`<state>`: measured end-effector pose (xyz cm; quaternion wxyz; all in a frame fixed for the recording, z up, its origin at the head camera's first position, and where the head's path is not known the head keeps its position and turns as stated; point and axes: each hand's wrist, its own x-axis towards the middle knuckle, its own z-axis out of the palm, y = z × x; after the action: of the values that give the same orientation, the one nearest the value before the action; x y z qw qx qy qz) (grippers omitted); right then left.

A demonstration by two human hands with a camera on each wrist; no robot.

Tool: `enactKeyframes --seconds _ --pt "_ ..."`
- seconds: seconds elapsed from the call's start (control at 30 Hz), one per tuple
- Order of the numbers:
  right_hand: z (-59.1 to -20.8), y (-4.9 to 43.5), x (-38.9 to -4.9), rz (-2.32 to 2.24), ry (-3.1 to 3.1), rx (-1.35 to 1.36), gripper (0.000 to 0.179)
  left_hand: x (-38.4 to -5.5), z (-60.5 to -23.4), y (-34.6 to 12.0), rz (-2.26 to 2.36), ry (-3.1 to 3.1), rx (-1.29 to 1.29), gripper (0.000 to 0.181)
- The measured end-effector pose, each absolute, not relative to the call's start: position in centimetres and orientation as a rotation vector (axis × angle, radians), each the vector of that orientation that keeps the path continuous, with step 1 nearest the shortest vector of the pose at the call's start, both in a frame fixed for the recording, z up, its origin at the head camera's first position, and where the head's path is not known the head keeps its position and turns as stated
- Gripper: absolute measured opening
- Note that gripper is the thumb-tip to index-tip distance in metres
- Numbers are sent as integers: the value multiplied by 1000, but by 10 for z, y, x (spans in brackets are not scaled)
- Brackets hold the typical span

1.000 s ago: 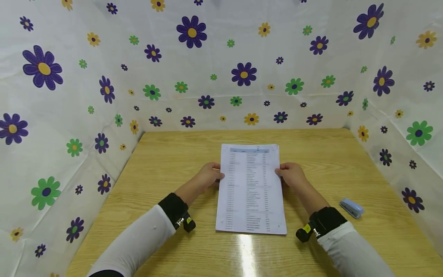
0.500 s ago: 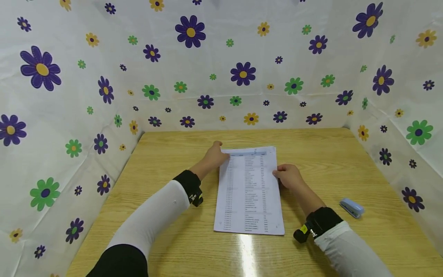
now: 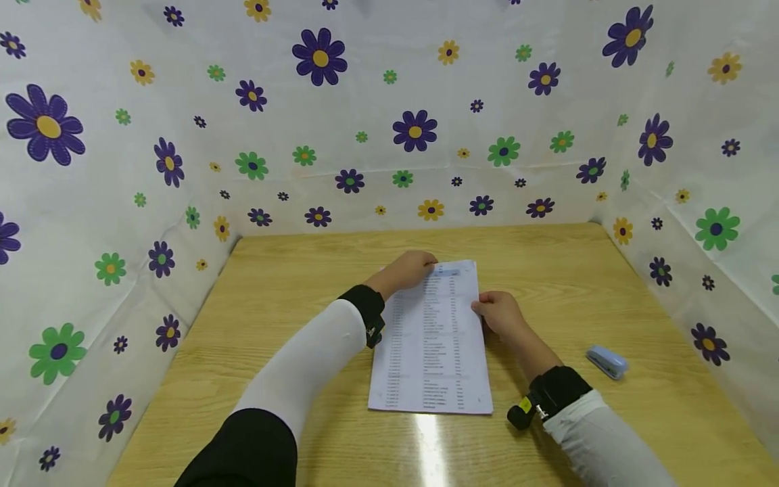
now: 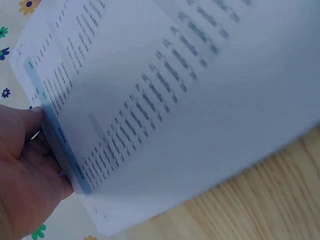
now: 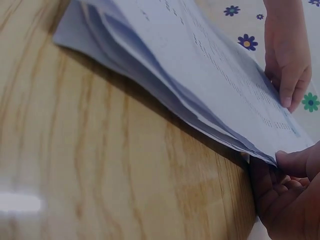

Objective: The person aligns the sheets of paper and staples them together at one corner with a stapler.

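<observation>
A stack of printed paper sheets (image 3: 426, 352), with rows of small text and a blue band along the top, lies before me at the middle of the table. My left hand (image 3: 406, 272) reaches across its upper left part and grips the top edge, thumb over the print in the left wrist view. The right side edge is pinched by my right hand (image 3: 500, 312), thumb on top and fingers beneath. In the right wrist view, the stack (image 5: 165, 75) shows several loosely fanned layers along its side, tilted over the wood.
A light blue stapler (image 3: 607, 362) lies on the wooden table (image 3: 292, 325), right of my right forearm. White cloth (image 3: 365, 88) with purple, green and yellow flowers stands as walls behind and on both sides.
My left hand has gone from the left side edge of the sheets up and over to their top edge. The right hand keeps its pinch on the right edge.
</observation>
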<state>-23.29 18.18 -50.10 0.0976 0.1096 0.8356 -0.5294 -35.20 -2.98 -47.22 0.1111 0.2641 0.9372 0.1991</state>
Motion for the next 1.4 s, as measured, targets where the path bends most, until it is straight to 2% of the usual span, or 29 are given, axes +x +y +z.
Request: enactKeyframes --seconds 0.3,0.63,0.9,1.17,1.4 --pt "-499 179 -236 -1582 2455 349 35 -352 -472 -25 699 2751 655 20" --pt "-499 181 -234 -1551 2485 380 34 -353 -470 -43 863 2665 540 18" --pt "-498 181 -233 -1550 2488 393 34 -356 -479 -45 957 2620 546 18" --pt "-493 187 -225 -1498 2524 299 32 -357 -494 -46 987 2569 500 14" --pt "-471 218 -204 -1260 2653 38 32 -355 -497 -43 963 2584 486 12"
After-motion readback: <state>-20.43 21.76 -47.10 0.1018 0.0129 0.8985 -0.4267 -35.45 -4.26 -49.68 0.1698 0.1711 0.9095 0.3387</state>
